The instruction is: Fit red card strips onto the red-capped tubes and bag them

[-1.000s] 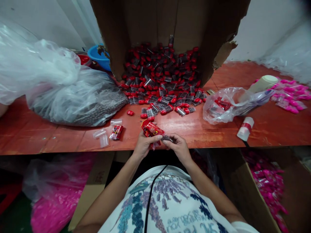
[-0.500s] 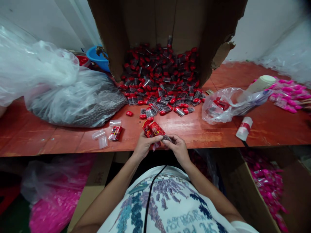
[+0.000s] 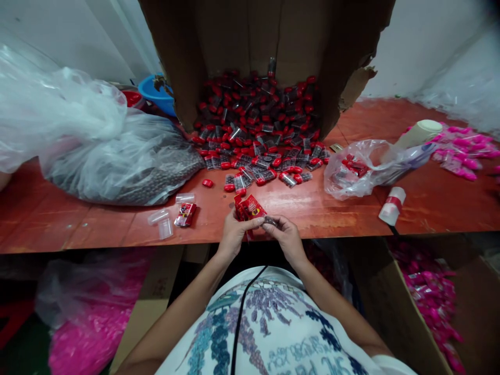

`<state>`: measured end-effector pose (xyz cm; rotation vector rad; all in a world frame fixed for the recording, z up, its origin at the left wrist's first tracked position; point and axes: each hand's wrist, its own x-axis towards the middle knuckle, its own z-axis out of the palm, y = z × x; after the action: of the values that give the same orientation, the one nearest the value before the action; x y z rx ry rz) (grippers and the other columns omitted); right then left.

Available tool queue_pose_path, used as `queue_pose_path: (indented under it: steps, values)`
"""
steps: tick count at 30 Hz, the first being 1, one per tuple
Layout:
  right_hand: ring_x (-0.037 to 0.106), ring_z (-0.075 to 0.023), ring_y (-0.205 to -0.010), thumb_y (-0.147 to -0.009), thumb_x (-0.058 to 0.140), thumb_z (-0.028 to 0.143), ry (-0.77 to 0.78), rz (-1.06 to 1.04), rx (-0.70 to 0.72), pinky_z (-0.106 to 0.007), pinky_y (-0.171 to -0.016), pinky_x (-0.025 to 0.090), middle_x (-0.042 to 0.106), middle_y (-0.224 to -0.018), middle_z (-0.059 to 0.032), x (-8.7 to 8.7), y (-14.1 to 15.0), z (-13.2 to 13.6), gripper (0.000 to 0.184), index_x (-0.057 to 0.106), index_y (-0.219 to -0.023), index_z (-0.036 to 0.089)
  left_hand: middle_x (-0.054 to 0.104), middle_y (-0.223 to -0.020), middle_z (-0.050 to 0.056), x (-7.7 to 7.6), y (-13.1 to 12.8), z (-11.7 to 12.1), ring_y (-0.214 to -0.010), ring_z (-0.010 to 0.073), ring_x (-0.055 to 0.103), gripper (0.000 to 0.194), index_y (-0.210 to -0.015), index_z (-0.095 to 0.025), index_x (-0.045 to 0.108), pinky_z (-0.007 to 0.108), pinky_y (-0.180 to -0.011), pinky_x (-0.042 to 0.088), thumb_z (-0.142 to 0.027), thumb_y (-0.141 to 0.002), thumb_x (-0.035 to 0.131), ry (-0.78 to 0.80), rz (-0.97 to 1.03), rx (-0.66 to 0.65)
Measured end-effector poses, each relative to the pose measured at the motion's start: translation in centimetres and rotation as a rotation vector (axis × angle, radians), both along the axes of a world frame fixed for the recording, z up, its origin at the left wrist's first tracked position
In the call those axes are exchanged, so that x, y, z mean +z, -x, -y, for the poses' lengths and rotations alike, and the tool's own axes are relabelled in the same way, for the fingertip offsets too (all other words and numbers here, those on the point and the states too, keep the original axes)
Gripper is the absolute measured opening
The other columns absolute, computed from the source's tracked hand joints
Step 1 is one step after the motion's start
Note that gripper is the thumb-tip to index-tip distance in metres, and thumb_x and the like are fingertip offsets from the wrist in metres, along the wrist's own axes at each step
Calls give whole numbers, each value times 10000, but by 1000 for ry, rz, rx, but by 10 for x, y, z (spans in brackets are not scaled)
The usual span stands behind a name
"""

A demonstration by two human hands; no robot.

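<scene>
Close together at the table's front edge, my two hands work on small items. My left hand (image 3: 233,235) is closed around several red printed sleeves (image 3: 253,207), which fan out above its fingers. Between the fingers of my right hand (image 3: 291,239) is a small clear tube with dark contents (image 3: 270,221), its end against the sleeves and my left thumb. My fingers partly cover the tube, so its cap cannot be made out. Beyond the hands lies a heap of red-capped clear tubes (image 3: 265,174) filled with dark beads, spilling from a cardboard box (image 3: 269,36).
Left of my hands lie a red bundle of sleeves (image 3: 185,214), empty clear tubes (image 3: 165,228) and a red cap (image 3: 207,183). A big plastic bag of dark beads (image 3: 128,161) fills the left side. To the right are a plastic bag (image 3: 344,185) and a white roll (image 3: 391,207).
The red sleeves have tilted and bunched a little in my left hand, which has shifted slightly right. My right hand keeps its hold on the tube in nearly the same place.
</scene>
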<state>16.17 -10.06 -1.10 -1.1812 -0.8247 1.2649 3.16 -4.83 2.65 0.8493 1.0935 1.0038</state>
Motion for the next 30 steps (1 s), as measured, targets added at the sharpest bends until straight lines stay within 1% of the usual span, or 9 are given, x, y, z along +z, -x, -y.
queue_pose_path:
  steps: [2, 4, 9, 13, 15, 19, 24, 27, 30]
  values:
    - [602, -143, -786, -739, 703, 314, -81, 127, -68, -266, -730, 492, 670, -873, -4, -1, 1, 1, 212, 667, -923, 215, 656, -719, 0, -1, -1, 1, -625, 130, 593, 402, -780, -131, 617, 248, -618, 479, -203, -459, 847, -32, -15, 25]
    - [596, -146, -803, -741, 701, 320, -101, 180, -99, -269, -750, 487, 667, -869, -7, 0, 2, 2, 210, 672, -919, 214, 653, -715, -5, -2, -3, 2, -618, 121, 587, 399, -783, -134, 610, 232, -601, 470, -204, -469, 846, -68, -32, 39]
    - [572, -112, -578, -725, 702, 389, 62, -72, 31, -236, -528, 486, 671, -811, -2, 3, 0, 2, 290, 667, -944, 202, 664, -733, 2, -5, -1, 4, -611, 126, 602, 386, -821, -141, 616, 240, -597, 492, -259, -525, 834, -44, -12, 27]
    - [568, -103, -548, -691, 727, 398, 93, -111, 15, -223, -501, 479, 668, -773, 2, 5, -4, 0, 319, 675, -925, 187, 644, -690, -4, -5, 2, 4, -517, 107, 567, 344, -804, -136, 623, 236, -502, 488, -368, -606, 782, 2, 77, 108]
    - [562, -95, -540, -696, 726, 387, 84, -106, 19, -213, -491, 468, 667, -768, 5, 5, -4, 0, 301, 676, -914, 186, 652, -696, -2, -5, 3, 4, -542, 109, 581, 337, -792, -134, 630, 228, -517, 492, -338, -583, 800, -10, 83, 118]
    - [566, -93, -555, -692, 731, 368, 60, -99, 13, -207, -485, 464, 676, -807, 5, 4, -2, 1, 285, 676, -910, 193, 684, -752, 7, -2, 3, 4, -628, 121, 616, 369, -829, -143, 638, 211, -559, 493, -214, -525, 833, -42, 53, 51]
    - [573, -98, -526, -691, 723, 380, 106, -180, 59, -223, -472, 462, 665, -754, 10, 1, -3, 2, 290, 679, -907, 191, 682, -735, 25, -1, 7, 6, -588, 126, 603, 321, -799, -126, 644, 195, -456, 460, -215, -544, 818, -7, 77, -42]
    - [573, -106, -565, -709, 711, 374, 72, -115, 55, -228, -501, 467, 659, -780, 4, 1, -2, 3, 284, 665, -917, 187, 649, -682, 0, -2, 6, 9, -514, 92, 557, 290, -777, -123, 631, 189, -436, 454, -217, -567, 807, 1, 76, -45]
    - [583, -123, -684, -721, 708, 343, -31, 50, -33, -237, -612, 488, 643, -813, 6, 1, 1, 4, 293, 636, -968, 203, 636, -686, -14, -2, 4, 12, -472, 72, 523, 334, -811, -134, 613, 175, -393, 421, -229, -560, 813, -6, 32, -20]
